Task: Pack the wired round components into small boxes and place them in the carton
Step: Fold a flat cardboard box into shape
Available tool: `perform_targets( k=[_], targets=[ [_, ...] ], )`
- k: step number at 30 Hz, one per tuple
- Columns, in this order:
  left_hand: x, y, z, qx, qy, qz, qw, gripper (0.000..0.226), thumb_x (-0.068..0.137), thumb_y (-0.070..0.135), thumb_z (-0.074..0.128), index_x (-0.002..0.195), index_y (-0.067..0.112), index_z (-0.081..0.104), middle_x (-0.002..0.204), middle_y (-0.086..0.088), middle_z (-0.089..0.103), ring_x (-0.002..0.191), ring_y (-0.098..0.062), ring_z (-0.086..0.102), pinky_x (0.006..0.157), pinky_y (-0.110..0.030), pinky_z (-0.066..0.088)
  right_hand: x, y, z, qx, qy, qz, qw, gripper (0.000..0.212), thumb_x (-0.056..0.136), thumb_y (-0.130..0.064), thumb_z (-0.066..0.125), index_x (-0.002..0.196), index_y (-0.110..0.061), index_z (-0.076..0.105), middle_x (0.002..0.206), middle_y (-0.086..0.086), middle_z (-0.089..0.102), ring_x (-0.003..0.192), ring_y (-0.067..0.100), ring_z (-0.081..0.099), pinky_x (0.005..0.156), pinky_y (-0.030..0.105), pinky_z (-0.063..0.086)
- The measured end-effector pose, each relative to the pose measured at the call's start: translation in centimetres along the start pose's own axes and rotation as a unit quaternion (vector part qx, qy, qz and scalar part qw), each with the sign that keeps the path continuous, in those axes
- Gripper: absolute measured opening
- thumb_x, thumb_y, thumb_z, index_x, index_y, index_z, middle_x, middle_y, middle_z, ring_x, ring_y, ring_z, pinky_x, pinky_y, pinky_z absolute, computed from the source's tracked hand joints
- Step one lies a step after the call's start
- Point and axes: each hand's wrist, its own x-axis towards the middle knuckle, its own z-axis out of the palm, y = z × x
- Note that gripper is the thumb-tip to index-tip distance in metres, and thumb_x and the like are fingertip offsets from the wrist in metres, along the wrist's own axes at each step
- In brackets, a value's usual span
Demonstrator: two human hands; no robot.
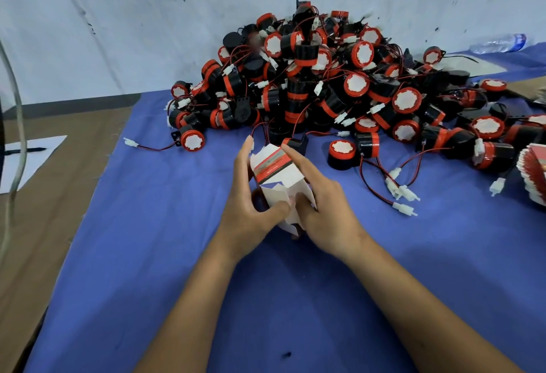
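Both hands work 1 small box point(276, 171) near the middle of the blue worktop point(165, 225). Left hand point(251, 210) grips its left wall, thumb pressed at the near flaps; right hand point(322, 210) holds the right side, forefinger laid along the top. The box looks like thin card: light, easily crushed, best held by its walls. Behind it, toward the far edge, lies the pile of wired round components point(339, 83): hard, compact, with thin wires likely to snag, so lift each by its body.
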Motion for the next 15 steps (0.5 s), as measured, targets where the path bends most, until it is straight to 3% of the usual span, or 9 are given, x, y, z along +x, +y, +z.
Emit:
perform_targets(
  k=[3,4,7,9,12,13,15],
  targets=[
    [0.0,0.3,-0.1,-0.047,0.054,0.017,0.997,0.098,0.080,0.033,0.077,0.160,0.039,0.021,0.145,-0.003,0.055,0.125,-0.018,0.064,0.093,-0.028,0.058,0.0,0.0,0.3,-0.021,-0.009,-0.009,1.000,0.082,0.093,0.015,0.045,0.157,-0.036,0.037,0.142,-0.013,0.060,0.098,0.000,0.065,0.071,0.017,0.056],
    [0.1,0.4,-0.2,-0.059,0.073,0.022,0.995,0.096,0.081,0.034,0.078,0.160,0.039,0.023,0.138,-0.004,0.060,0.120,-0.017,0.067,0.088,-0.024,0.058,0.0,0.0,0.4,-0.012,-0.011,-0.004,1.000,0.081,0.093,0.015,0.044,0.155,-0.036,0.039,0.141,-0.013,0.061,0.090,0.003,0.066,0.068,0.019,0.057],
    [0.3,0.7,-0.3,-0.088,0.109,0.012,0.990,0.083,0.082,0.037,0.078,0.153,0.042,0.035,0.126,0.003,0.068,0.113,-0.015,0.070,0.086,-0.026,0.058,0.1,-0.2,0.3,0.083,-0.037,0.044,0.995,0.069,0.098,0.009,0.045,0.149,-0.038,0.048,0.132,-0.011,0.063,0.085,0.027,0.067,0.054,0.034,0.059],
    [0.5,0.9,-0.2,-0.129,0.127,-0.023,0.983,0.071,0.084,0.034,0.076,0.147,0.045,0.045,0.125,0.002,0.070,0.114,-0.020,0.070,0.087,-0.032,0.060,0.3,-0.1,-0.1,0.154,-0.064,0.067,0.984,0.058,0.098,0.000,0.052,0.146,-0.034,0.053,0.127,-0.001,0.065,0.092,0.031,0.068,0.059,0.035,0.058],
    [0.8,1.0,-0.2,-0.206,0.148,-0.075,0.964,0.051,0.088,0.025,0.066,0.137,0.040,0.056,0.119,-0.001,0.074,0.111,-0.032,0.072,0.089,-0.048,0.061,0.3,0.0,-1.0,0.307,-0.144,0.095,0.936,0.056,0.093,-0.015,0.061,0.147,-0.026,0.054,0.134,0.013,0.061,0.104,0.028,0.065,0.080,0.038,0.056],
    [0.8,1.1,-0.3,-0.221,0.151,-0.085,0.960,0.048,0.089,0.024,0.065,0.134,0.039,0.058,0.112,0.003,0.075,0.106,-0.028,0.073,0.086,-0.047,0.061,0.3,0.0,-1.3,0.337,-0.165,0.093,0.922,0.058,0.091,-0.018,0.065,0.148,-0.023,0.053,0.137,0.013,0.060,0.110,0.029,0.064,0.085,0.040,0.056],
    [0.8,1.2,-0.2,-0.234,0.143,-0.095,0.957,0.045,0.092,0.022,0.065,0.132,0.040,0.059,0.106,0.009,0.076,0.101,-0.022,0.074,0.080,-0.042,0.061,0.2,0.2,-1.3,0.313,-0.159,0.073,0.934,0.061,0.088,-0.020,0.072,0.147,-0.023,0.054,0.133,0.010,0.064,0.110,0.030,0.063,0.088,0.041,0.056]
  ],
)
